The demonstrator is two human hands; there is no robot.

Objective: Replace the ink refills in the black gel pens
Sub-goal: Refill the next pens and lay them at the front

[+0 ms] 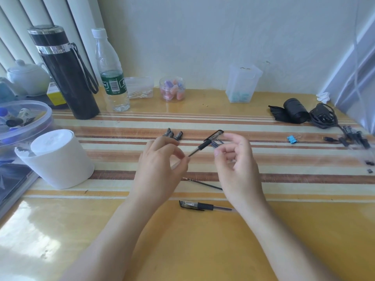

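Observation:
My left hand (162,161) pinches the writing tip of a black gel pen (204,146), which slants up and to the right above the table. Its black clip end reaches the thumb of my right hand (235,159). The right fingers are loosely curled, and nothing shows between thumb and forefinger. A small bundle of dark refills (217,143) lies on the striped mat just behind the hands. One thin loose refill (203,183) lies between my wrists. A second black gel pen (205,205) rests on the table nearer me. Several small dark pen parts (174,134) lie beyond my left hand.
A white paper roll (56,159), a plastic tub (24,122), a black flask (67,74) and a water bottle (112,74) stand at the left. A jar (172,89) and a clear box (241,84) line the wall. More pens (355,136), a blue binder clip (292,139) and a black cable (324,116) lie at the right.

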